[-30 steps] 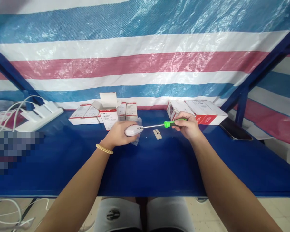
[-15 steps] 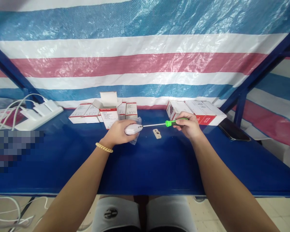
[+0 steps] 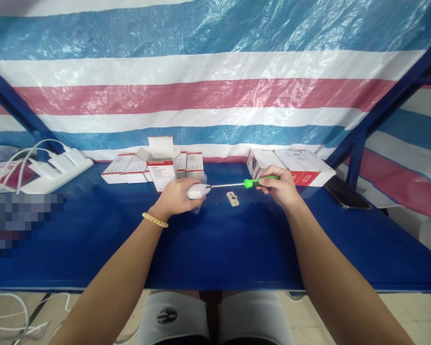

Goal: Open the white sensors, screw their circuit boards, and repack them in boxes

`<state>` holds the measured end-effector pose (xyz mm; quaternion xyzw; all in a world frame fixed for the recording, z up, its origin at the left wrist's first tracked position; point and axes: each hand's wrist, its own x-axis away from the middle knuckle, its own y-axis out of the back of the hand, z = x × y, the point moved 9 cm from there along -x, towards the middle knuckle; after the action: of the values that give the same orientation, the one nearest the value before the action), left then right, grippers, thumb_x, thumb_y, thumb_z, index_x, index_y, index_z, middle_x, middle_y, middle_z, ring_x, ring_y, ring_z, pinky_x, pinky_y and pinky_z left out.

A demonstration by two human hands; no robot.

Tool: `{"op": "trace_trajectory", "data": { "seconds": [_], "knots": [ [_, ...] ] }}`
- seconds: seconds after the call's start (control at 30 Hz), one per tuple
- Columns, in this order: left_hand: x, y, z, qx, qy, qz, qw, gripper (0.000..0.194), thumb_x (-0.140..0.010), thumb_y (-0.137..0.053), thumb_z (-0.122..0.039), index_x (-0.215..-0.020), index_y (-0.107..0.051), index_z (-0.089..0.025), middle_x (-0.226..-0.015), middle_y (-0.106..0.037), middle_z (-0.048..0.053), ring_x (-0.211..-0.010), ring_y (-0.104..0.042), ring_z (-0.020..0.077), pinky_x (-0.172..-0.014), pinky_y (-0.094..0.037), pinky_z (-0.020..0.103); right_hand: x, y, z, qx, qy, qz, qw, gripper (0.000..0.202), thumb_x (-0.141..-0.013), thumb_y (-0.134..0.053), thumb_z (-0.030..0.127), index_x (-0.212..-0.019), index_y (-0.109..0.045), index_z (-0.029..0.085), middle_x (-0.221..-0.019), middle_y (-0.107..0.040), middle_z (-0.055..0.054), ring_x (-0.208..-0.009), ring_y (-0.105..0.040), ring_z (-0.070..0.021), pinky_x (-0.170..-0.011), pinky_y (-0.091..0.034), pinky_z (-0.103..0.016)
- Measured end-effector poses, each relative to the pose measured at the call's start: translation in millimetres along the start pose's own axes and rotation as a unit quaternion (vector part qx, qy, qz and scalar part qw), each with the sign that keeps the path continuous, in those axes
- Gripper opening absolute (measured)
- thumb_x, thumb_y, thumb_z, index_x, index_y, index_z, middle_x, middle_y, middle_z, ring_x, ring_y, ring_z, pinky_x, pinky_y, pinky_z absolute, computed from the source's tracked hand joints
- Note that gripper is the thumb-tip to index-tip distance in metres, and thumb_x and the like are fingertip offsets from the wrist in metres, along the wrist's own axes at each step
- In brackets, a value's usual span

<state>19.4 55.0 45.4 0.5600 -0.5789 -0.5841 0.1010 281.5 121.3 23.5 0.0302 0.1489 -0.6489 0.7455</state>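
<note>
Right now, your left hand is clamping a white device, fingers and thumb wrapping around it, above the blue table. Your right hand is gripping the handle of a green screwdriver, and its metal shaft is pointing leftward, the tip meeting the device's right end. Your hands are working apart, with that shaft bridging the gap. Clear plastic is showing just beside the device; whether you are holding it too, I cannot tell. A small beige piece is lying on the table below the shaft. Behind your left hand, a DETECTOR box is standing with its flaps raised, while white-and-red boxes are sitting behind your right hand, near a dark phone.
</note>
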Motion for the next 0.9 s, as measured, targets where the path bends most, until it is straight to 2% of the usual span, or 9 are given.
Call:
{"op": "trace_trajectory", "data": {
  "seconds": [0.7,0.9],
  "knots": [
    [-1.2,-0.9,0.8,-0.008,0.012,0.01,1.0,0.038,-0.079,-0.069,-0.045,-0.106,-0.067,-0.019,-0.102,-0.076,0.006,-0.089,-0.073,0.0249,-0.081,-0.058,0.037,-0.5,2.1,-1.9,0.013,-0.007,-0.002,1.0,0.022,-0.054,-0.08,0.021,-0.056,-0.058,0.02,-0.046,-0.065,0.0,-0.033,-0.049,-0.0101,-0.036,-0.033,-0.022],
    [-0.8,-5.7,3.6,-0.053,0.031,0.039,0.997,0.046,-0.08,-0.069,-0.051,-0.113,-0.066,-0.019,-0.112,-0.073,0.009,-0.098,-0.07,0.029,-0.087,-0.056,0.042,0.3,1.2,6.0,0.079,0.034,0.017,0.996,0.022,-0.058,-0.081,0.022,-0.064,-0.061,0.019,-0.052,-0.065,0.001,-0.039,-0.05,-0.0086,-0.04,-0.037,-0.022]
  ]
}}
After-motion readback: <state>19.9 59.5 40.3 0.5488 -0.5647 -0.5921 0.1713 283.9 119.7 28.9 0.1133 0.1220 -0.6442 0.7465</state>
